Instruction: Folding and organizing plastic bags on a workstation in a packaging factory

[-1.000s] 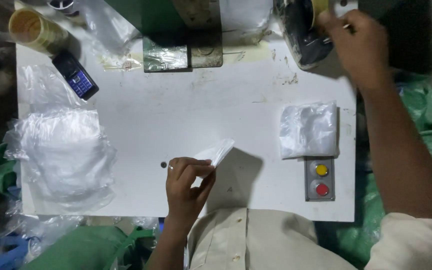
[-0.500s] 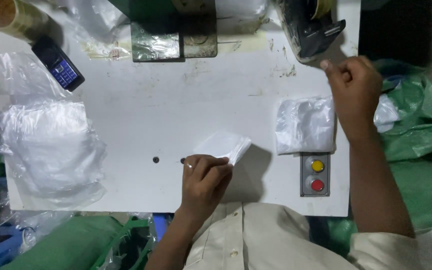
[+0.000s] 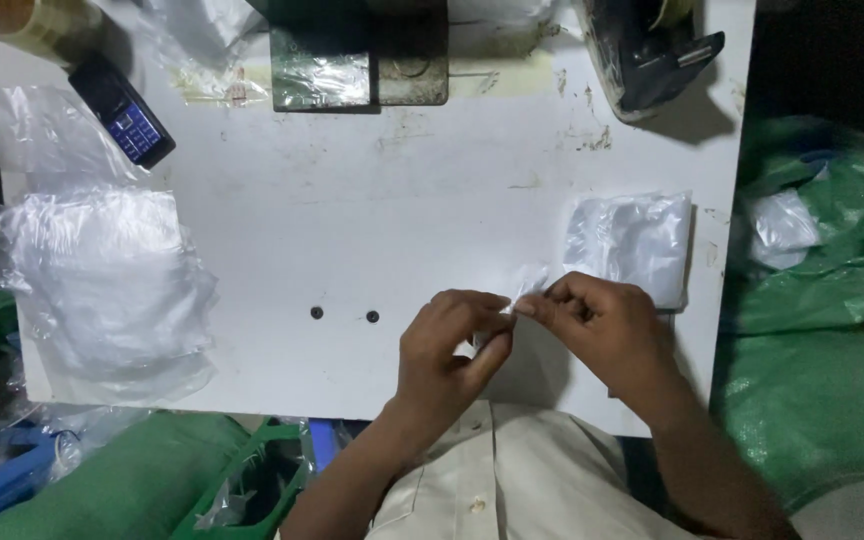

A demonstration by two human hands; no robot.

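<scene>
A white table carries a big heap of clear plastic bags far left of the grip and a smaller stack of white packets just right of and above it. Near the table's front edge, the left hand and right hand meet, fingertips pressed together, pinching a small white packet between them. Two dark holes sit just left of the hands.

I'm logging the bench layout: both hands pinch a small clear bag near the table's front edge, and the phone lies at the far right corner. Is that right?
Not quite. The head view shows the phone at the far left corner, not the right. The rest holds: the left hand and right hand pinch a small clear bag near the table's front edge.
</scene>
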